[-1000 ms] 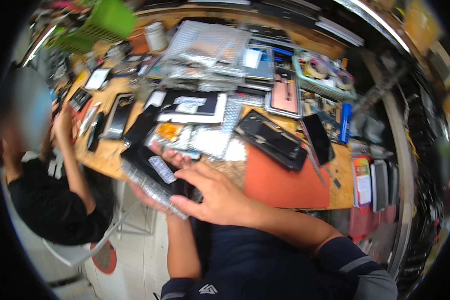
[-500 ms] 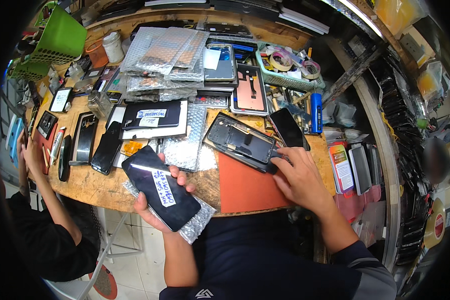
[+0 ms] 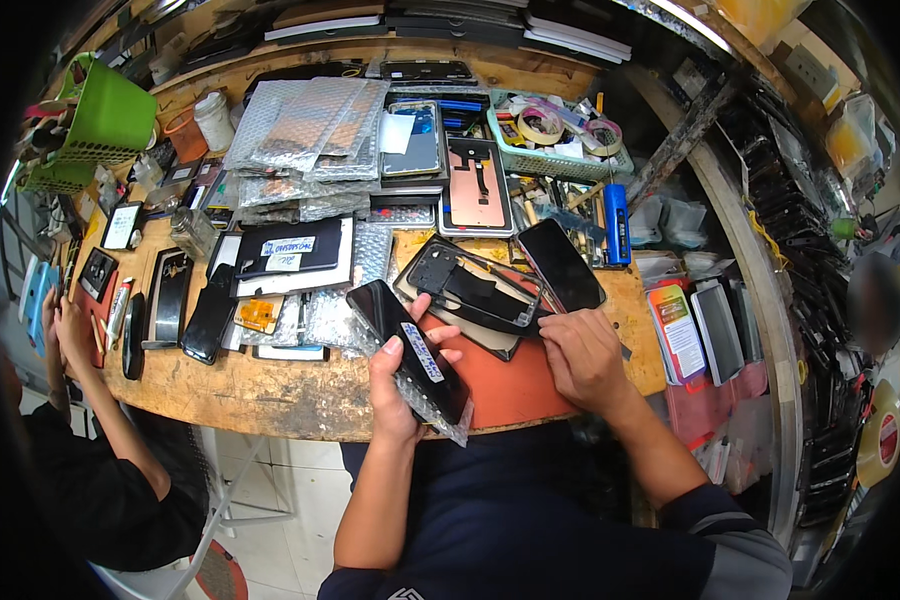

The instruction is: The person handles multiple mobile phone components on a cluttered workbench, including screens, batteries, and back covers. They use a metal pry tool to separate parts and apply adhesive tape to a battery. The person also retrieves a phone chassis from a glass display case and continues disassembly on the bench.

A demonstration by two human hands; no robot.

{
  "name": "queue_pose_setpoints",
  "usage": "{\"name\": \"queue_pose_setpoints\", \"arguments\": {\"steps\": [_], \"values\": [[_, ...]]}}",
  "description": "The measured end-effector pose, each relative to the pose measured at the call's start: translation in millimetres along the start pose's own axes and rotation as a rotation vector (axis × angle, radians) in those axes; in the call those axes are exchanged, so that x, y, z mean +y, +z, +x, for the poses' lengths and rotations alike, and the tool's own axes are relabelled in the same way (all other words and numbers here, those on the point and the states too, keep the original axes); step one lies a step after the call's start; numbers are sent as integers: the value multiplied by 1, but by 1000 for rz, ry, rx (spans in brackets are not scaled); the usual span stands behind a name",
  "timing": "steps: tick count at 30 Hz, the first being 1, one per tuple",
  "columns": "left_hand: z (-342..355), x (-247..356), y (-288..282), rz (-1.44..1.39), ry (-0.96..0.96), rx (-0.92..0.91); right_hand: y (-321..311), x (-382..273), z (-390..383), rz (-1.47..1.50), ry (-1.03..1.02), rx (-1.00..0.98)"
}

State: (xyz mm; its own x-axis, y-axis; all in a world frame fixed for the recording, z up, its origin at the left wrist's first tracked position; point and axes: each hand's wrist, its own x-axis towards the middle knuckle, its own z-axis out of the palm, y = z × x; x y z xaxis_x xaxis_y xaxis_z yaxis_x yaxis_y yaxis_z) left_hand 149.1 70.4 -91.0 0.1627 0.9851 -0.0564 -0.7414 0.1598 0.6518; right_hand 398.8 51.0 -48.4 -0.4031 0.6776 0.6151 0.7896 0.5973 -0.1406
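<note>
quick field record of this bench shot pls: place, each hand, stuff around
place: cluttered wooden workbench
left hand: holds a black phone screen with a bubble-wrap sleeve under it
right hand: rests on the orange mat, fingers by a black phone frame; whether it grips anything is unclear
nearby: loose black phone, blue tool, bubble-wrap bags, green basket
other person: at the left edge, hand on the bench

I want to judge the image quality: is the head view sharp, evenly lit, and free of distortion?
Head view: centre sharp, left hand holding the dark phone screen in clear focus; fisheye bends the wooden bench edge; corners fall black; soft glare on the bubble-wrap bags.
</note>
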Motion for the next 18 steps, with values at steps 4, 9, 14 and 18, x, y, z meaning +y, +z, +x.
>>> {"name": "queue_pose_setpoints", "arguments": {"steps": [4,9,14,18], "values": [[-3,-4,3,-5,115,70,1,-6,-4,63,-33,130],[-9,-10,3,48,238,51,13,-20,-20,127,0,301],[-9,-6,12,49,189,77,25,-28,-13,165,106,330],[-3,-1,16,73,186,64,16,-36,-9,238,303,345]]}}
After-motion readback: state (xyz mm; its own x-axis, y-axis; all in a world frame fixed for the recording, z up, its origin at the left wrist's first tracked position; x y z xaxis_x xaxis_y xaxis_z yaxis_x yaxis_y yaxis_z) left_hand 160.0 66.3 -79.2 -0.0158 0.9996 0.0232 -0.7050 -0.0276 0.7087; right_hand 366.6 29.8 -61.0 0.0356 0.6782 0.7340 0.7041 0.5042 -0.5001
